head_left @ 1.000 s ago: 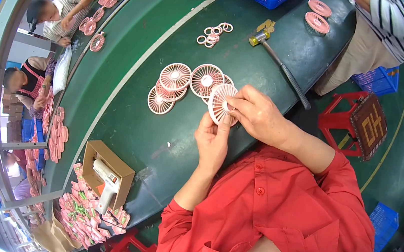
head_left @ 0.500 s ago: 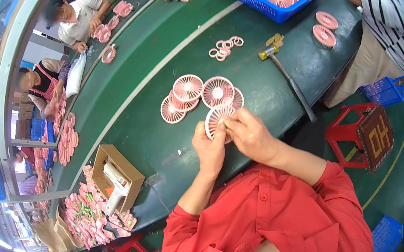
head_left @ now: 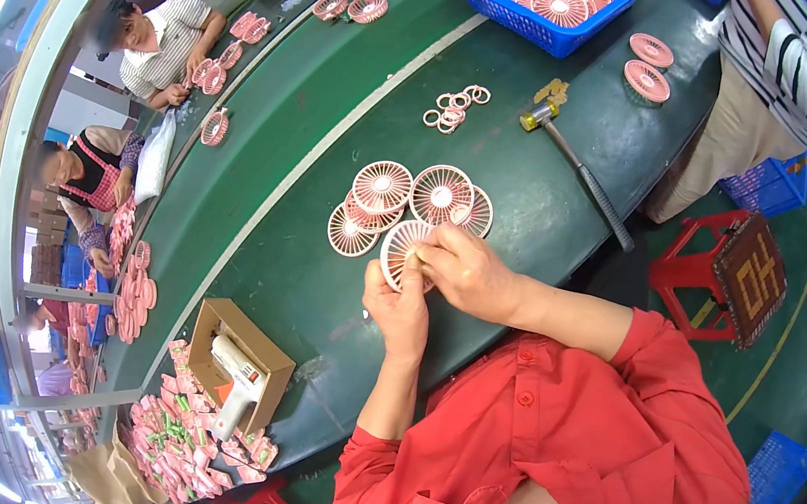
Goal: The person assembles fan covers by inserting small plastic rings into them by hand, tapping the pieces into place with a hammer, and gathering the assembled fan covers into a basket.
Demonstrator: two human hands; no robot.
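Between my two hands is a round pink fan grille (head_left: 399,252), tilted up above the green table (head_left: 315,317). My left hand (head_left: 399,307) is closed on its lower edge, thumb against the middle. My right hand (head_left: 462,271) pinches at the grille's right side near the centre; whether a small part sits in those fingers is hidden. Just beyond lie several more pink fan grilles (head_left: 381,187), overlapping in a loose cluster. Farther off is a small heap of pink rings (head_left: 454,107).
A hammer (head_left: 581,163) lies to the right, with two grilles (head_left: 646,80) beyond. A blue basket (head_left: 560,40) holds more grilles. At the left, a cardboard box (head_left: 260,355) holds a white hot-air gun (head_left: 236,383), beside piled pink parts (head_left: 174,436). Co-workers sit across the belt (head_left: 268,125).
Both hands have moved slightly left and down with the grille, which now stands more apart from the cluster. The right hand still pinches near its centre.
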